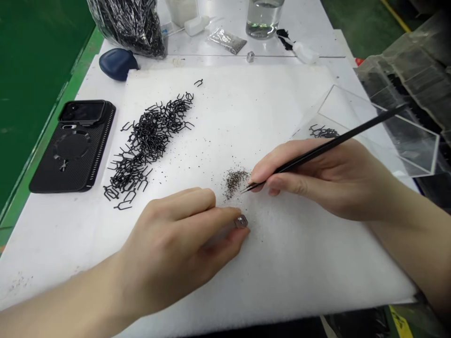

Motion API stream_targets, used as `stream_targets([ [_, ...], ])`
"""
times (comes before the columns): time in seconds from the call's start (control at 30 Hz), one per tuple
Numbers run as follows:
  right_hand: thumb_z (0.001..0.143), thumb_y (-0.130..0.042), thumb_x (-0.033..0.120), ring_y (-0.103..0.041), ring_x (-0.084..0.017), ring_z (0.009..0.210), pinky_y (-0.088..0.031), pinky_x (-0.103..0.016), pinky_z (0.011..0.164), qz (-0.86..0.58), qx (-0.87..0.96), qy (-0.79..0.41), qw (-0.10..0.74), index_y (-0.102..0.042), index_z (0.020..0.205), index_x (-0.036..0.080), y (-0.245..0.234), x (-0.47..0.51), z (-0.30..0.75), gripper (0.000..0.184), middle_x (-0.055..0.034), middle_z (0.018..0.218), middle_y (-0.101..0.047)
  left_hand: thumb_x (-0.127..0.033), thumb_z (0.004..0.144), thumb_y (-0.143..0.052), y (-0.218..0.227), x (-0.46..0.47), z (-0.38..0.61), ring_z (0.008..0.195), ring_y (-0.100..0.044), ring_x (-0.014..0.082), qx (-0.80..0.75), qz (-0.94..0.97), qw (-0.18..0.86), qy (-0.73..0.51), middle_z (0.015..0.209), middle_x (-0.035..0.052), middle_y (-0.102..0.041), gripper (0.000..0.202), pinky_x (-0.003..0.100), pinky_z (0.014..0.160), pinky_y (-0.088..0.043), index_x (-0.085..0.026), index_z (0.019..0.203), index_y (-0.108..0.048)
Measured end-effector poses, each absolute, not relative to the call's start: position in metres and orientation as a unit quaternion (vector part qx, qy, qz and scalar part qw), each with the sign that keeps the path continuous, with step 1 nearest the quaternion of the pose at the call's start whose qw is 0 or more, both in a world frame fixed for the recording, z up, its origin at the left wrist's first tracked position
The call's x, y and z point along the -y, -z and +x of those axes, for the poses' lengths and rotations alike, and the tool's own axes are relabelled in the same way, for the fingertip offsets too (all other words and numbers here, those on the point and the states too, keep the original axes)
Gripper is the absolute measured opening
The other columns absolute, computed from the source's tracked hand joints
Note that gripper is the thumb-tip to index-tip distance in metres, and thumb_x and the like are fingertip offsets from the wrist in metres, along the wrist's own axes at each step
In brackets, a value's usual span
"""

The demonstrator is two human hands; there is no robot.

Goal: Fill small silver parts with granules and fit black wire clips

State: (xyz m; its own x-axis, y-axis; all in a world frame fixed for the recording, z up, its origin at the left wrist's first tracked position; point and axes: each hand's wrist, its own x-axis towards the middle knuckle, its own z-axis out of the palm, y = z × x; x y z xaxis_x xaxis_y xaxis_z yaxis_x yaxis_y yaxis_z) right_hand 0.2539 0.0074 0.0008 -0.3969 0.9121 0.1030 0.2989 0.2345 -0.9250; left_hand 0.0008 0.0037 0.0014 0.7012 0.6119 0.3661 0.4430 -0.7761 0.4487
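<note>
White foam sheet (292, 277): left hand (169, 249) pinches a faceted metal piece (241, 221), right hand (317, 180) holds black tweezers (327, 149), tips just beside the dark granule pile (234, 182) between my hands.

And here's the room: dark green painted floor (33, 94) running down the left side, with a paler green strip (61, 117) hugging the edge of a long white bench (42, 256). Over on the far side, more of that green floor, a yellow line (396, 14) cutting across it! Clear plastic bins (401, 80) stack up on the right, and the light stays soft and even throughout.
</note>
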Motion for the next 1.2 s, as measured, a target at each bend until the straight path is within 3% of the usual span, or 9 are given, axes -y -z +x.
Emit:
stream_targets([
  [0.2, 0.096, -0.067, 0.014, -0.075, -0.018, 0.097, -0.064, -0.031, 0.084, -0.338, 0.685, -0.551, 0.336, -0.075, 0.105, 0.022, -0.0001, -0.0041, 0.2551, 0.014, -0.0033, 0.099, -0.078, -0.019, 0.091, -0.069, -0.0011, -0.0043, 0.0020, 0.047, -0.039, 0.0049, -0.304, 0.903, 0.180, -0.246, 0.061, -0.0060, -0.047, 0.012, 0.022, 0.043, -0.030, -0.017, 0.081, -0.074],
  [0.37, 0.094, -0.067, 0.008, -0.074, -0.017, 0.101, -0.062, -0.028, 0.089, -0.306, 0.702, -0.558, 0.321, -0.074, 0.108, 0.019, 0.0047, -0.0036, 0.2545, 0.019, -0.0042, 0.102, -0.077, -0.016, 0.089, -0.069, -0.0035, -0.0041, 0.0028, 0.047, -0.036, 0.0042, -0.291, 0.905, 0.183, -0.250, 0.059, -0.0057, -0.046, 0.014, 0.021, 0.043, -0.028, -0.013, 0.077, -0.076],
  [1.2, 0.094, -0.068, 0.010, -0.075, -0.017, 0.100, -0.063, -0.028, 0.090, -0.305, 0.723, -0.531, 0.319, -0.076, 0.108, 0.023, 0.0035, -0.0039, 0.2523, 0.021, -0.0023, 0.101, -0.078, -0.017, 0.089, -0.070, -0.0003, -0.0048, 0.0013, 0.048, -0.038, 0.0032, -0.299, 0.908, 0.170, -0.238, 0.059, -0.0047, -0.049, 0.017, 0.021, 0.044, -0.029, -0.010, 0.076, -0.078],
])
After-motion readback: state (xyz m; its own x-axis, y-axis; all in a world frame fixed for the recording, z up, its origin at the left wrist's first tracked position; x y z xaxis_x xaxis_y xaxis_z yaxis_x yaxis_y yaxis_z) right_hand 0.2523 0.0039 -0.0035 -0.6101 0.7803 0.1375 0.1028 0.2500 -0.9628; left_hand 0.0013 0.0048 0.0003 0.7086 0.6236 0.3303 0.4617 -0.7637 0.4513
